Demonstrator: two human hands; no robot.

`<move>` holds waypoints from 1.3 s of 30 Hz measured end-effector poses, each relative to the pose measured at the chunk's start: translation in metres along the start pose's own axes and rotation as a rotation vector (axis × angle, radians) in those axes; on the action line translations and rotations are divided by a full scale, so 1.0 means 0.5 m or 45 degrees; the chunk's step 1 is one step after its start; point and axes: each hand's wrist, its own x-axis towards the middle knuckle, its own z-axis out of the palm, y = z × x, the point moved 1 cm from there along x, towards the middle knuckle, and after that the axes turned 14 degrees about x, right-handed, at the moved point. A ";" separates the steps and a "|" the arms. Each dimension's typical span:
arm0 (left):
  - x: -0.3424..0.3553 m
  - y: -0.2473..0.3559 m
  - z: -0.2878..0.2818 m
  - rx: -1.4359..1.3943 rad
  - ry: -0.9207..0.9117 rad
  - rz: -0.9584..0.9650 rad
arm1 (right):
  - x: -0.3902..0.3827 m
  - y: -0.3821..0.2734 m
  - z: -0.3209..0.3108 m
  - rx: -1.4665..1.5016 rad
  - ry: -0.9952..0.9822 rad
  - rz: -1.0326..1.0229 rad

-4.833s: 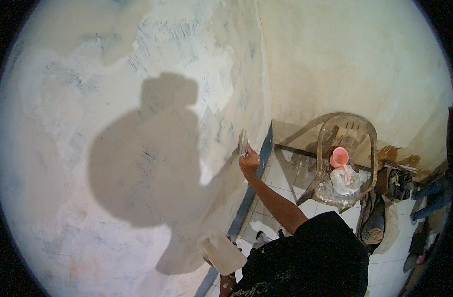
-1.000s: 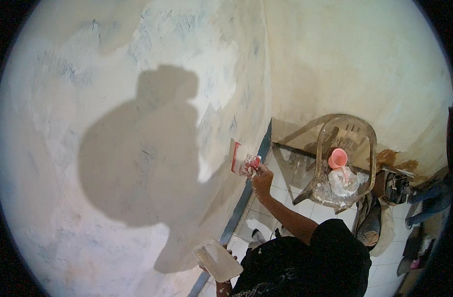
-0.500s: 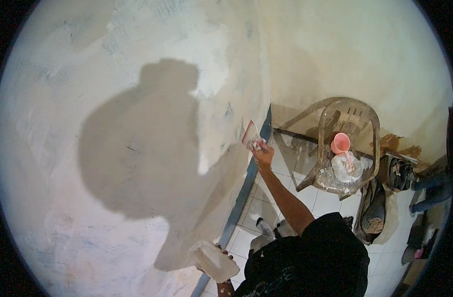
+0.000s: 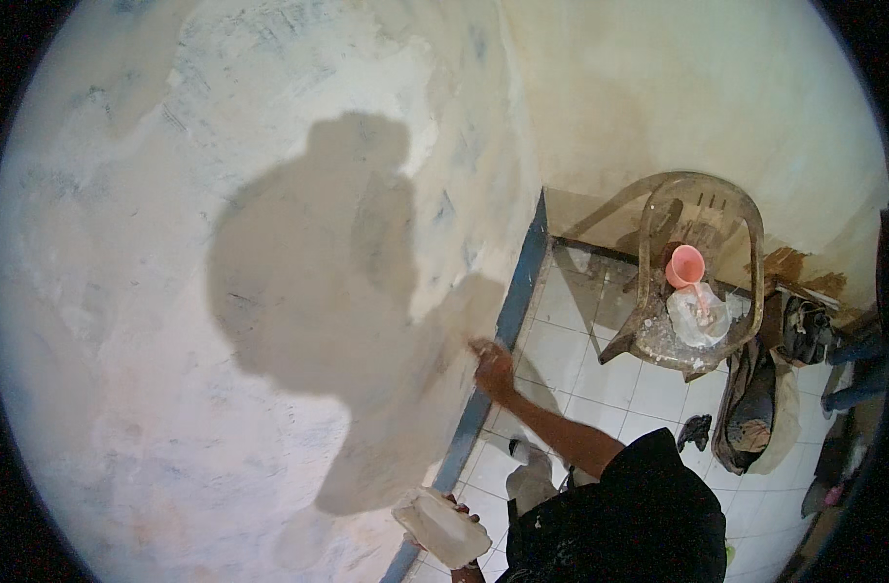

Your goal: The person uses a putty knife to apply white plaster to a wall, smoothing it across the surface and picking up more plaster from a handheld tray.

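Note:
My right hand point(image 4: 492, 369) is closed, low against the patchy white wall point(image 4: 298, 437) at its right edge. The putty knife it grips hardly shows at this angle; its blade is hidden or blurred. Lower down, my left hand point(image 4: 466, 513) clasps the side of an off-white, rectangular, tray-like piece point(image 4: 442, 528) and holds it close to the wall. Its fingers curl over the edge, and I cannot make out what lies on it. My shadow falls across much of the wall.
A stained plastic chair point(image 4: 658, 355) stands in the corner at right, bearing a pink dipper point(image 4: 686, 265) and a clear plastic bag point(image 4: 695, 325) with pale stuff. An open sack point(image 4: 746, 418) sits beside it on white tiles point(image 4: 614, 398). A blue-grey skirting strip point(image 4: 522, 296) edges the wall.
My right hand has come down along the wall's edge, and the putty knife's blade has turned out of sight. The tray-like piece stays in my left hand, tilted a little differently. The view has shifted slightly.

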 end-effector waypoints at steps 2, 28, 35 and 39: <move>-0.007 0.005 -0.003 0.027 -0.030 0.015 | 0.100 0.038 -0.042 -0.512 0.214 -0.164; 0.083 0.085 -0.002 0.370 0.004 -0.040 | 0.008 -0.132 0.174 -0.728 -0.090 -0.268; 0.091 0.095 -0.013 0.418 -0.010 -0.086 | 0.075 -0.107 0.037 -0.563 0.128 -0.101; 0.086 0.102 -0.012 0.446 -0.003 -0.085 | 0.298 -0.121 0.010 -0.603 0.415 -0.215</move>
